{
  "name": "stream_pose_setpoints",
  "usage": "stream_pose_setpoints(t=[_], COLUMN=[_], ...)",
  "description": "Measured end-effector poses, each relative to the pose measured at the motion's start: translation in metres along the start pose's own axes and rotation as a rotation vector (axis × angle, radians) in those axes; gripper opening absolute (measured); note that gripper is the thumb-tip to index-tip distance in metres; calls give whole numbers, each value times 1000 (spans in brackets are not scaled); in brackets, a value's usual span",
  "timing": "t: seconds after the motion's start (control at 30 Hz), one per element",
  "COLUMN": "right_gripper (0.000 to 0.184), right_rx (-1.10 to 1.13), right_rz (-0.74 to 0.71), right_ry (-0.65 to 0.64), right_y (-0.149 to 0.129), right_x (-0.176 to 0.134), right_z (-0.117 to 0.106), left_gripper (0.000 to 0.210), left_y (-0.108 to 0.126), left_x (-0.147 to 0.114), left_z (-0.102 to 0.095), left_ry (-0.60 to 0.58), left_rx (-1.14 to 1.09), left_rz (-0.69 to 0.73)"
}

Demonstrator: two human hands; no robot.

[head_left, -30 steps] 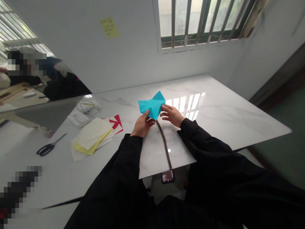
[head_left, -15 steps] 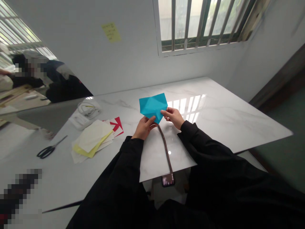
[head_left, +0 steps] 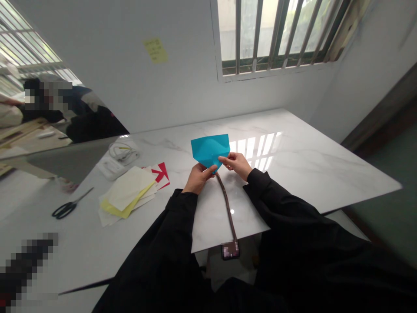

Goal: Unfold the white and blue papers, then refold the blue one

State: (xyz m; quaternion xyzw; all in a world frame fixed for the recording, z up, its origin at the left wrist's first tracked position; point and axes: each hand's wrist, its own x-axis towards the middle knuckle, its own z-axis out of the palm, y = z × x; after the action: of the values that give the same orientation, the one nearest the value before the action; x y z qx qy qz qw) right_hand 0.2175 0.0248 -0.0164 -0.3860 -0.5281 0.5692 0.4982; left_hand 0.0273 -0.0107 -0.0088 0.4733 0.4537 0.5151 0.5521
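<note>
Marble-patterned table (head_left: 312, 169); loose sheets (head_left: 129, 187) at left, presumably kept aside yet reachable. Blue paper (head_left: 210, 148) above the table, between both hands: left hand (head_left: 197, 178) pinching its lower tip, likely to steady it; right hand (head_left: 239, 165) gripping the lower right edge, apparently controlling the folds.

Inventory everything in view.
Folded paper: one, blue, centre
Cord or stick: one, brown, lower centre
Loose sheets: several, white and yellow, left
Red paper: count unclear, red, beside sheets
Cable: count unclear, white, behind sheets
Boxy item: one, white, beside cable
Scissors: one pair, black-handled, left
Note: one, yellow, wall
Barred windows: two, grey, top
Co-worker: one, dark-clothed, upper left
Table: one, white, underneath
Sleeves: two, black, foreground
Left hand: one, bare, folded paper's lower corner
Right hand: one, bare, folded paper's right side
</note>
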Motion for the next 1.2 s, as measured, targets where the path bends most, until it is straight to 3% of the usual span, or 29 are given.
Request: stream_pose_setpoints(t=[0.27, 0.47, 0.53, 0.6, 0.73, 0.8, 1.0, 1.2], right_gripper=[55, 60, 57, 49, 14, 9, 9, 16], right_rx=[-43, 110, 101, -46, -608, -759, -937, -1006], right_rz=[33, 31, -2, -54, -164, -190, -226, -259], right_ry=[8, 102, 39, -76, -231, -293, -277, -300], right_y=[-7, -14, -13, -9, -2, 0, 1, 7], right_x=[-5, -3, -2, -3, -11, -15, -19, -16], right_z=[1, -5, -6, -5, 5, 11, 45, 96], left_gripper=[74, 55, 50, 50, 48, 45, 36, 31], left_y=[2, 8, 12, 15, 18, 16, 18, 44], left_x=[4, 8, 9, 11, 14, 14, 14, 23], left_z=[-2, -10, -16, -23, -29, -27, -21, -10], left_ry=[115, 174, 232, 290, 364, 366, 395, 379], left_rx=[-6, -16, -93, -181, -292, -295, -234, -258], left_rz=[1, 67, 93, 95, 83, 81, 105, 160])
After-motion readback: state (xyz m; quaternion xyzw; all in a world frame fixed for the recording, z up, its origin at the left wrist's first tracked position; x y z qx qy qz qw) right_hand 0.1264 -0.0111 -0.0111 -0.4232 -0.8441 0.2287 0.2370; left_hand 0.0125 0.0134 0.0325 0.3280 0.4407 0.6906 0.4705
